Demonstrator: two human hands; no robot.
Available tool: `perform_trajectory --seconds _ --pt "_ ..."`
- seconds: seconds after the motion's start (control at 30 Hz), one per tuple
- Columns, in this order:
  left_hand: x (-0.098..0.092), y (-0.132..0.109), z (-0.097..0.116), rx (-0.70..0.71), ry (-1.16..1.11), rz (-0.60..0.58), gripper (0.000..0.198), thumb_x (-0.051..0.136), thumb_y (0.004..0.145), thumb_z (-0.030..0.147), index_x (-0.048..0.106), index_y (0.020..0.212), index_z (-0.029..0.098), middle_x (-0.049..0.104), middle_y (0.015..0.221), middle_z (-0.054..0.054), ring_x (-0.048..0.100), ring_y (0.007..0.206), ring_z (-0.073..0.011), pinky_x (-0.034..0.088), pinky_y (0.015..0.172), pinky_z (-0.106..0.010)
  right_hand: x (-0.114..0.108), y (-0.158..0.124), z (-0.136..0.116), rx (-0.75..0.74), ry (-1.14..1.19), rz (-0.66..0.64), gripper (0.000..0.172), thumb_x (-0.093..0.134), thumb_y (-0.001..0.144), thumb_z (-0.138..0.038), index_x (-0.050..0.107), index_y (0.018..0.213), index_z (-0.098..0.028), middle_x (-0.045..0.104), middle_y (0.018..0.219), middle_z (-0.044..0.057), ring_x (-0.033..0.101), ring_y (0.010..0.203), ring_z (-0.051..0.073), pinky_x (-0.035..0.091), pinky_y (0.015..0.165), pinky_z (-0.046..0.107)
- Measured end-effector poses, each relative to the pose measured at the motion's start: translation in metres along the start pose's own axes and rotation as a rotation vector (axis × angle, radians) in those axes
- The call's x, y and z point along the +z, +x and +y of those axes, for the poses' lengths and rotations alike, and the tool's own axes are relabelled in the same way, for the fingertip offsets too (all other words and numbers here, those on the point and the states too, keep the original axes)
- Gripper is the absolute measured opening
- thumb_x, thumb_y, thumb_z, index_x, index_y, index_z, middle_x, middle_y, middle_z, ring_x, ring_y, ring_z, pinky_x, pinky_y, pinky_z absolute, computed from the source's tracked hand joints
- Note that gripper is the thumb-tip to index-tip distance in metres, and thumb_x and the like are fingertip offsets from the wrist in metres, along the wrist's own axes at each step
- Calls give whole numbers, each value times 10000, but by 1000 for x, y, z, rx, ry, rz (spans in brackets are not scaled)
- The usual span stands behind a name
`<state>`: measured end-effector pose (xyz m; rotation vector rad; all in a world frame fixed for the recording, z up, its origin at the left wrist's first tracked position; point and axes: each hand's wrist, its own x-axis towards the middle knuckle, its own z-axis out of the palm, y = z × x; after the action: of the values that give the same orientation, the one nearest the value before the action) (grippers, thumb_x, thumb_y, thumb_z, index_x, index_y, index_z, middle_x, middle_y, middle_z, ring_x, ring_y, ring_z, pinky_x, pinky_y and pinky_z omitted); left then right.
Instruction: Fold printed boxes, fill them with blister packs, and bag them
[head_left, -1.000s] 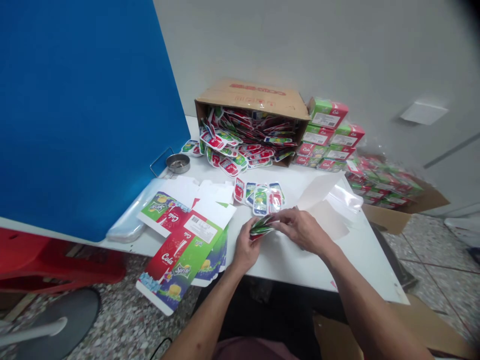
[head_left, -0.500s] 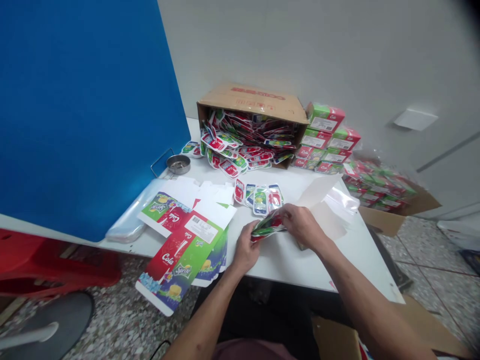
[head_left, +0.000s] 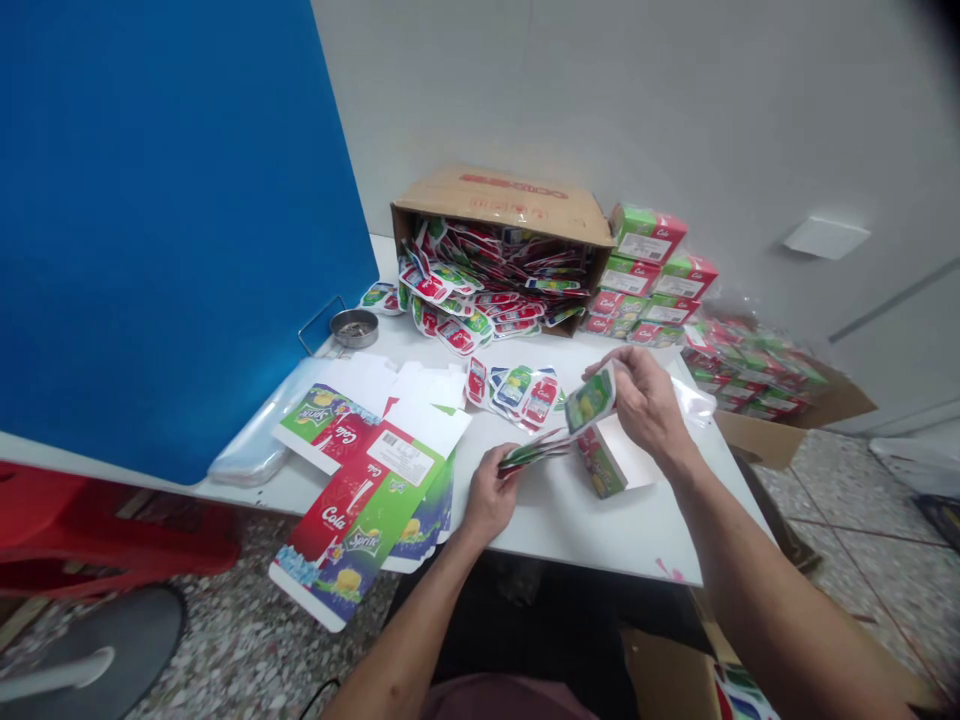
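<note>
My left hand rests near the middle of the white table, pinching a thin bundle of printed red-and-green packets. My right hand is raised to the right, holding a green printed packet by its edge. Just below it, a small white carton printed in green and red lies on its side. Flat Cola and Sprite carton blanks lie left of my left hand. A row of loose packets lies beyond my hands.
A cardboard box lies on its side, spilling many packets at the table's back. Stacked cartons stand beside it. A blue panel rises at left, with a metal dish near it. Shrink-wrapped packs sit off the right edge.
My right hand has moved up and right, separating a green packet from the bundle. A small printed carton now lies under it, and the loose packets have shifted slightly.
</note>
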<state>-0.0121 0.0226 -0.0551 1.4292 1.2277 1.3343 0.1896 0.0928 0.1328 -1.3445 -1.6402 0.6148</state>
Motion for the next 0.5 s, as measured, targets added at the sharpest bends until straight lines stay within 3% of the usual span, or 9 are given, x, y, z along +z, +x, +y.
perform_trajectory --seconds 0.1,0.2,0.33,0.5 --pt "0 0 0 -13 -13 -7 257 625 931 303 645 1168 205 700 1134 -107 664 1082 -258 517 964 -391 6 10 -11 -154 -199 194 198 505 965 -344 617 1079 -227 710 902 51 640 750 200 501 725 318" --pt "0 0 0 -11 -4 -11 252 625 931 295 650 1166 208 703 1131 -103 667 1074 -253 519 962 -389 16 21 -13 -278 -280 231 209 496 989 -353 645 1063 -227 708 924 58 638 778 200 483 775 309" --pt "0 0 1 -27 -4 -7 250 631 931 308 651 1154 196 707 1105 -97 674 1045 -242 526 941 -380 35 23 2 -297 -190 -37 206 523 973 -336 690 1000 -218 725 912 43 638 782 183 477 790 286" --pt "-1 0 2 -41 -10 -13 265 645 929 334 646 1151 189 712 1085 -94 676 1016 -234 533 905 -354 45 5 26 -98 5 -496 223 576 917 -365 717 892 -194 710 844 11 631 817 183 485 796 286"
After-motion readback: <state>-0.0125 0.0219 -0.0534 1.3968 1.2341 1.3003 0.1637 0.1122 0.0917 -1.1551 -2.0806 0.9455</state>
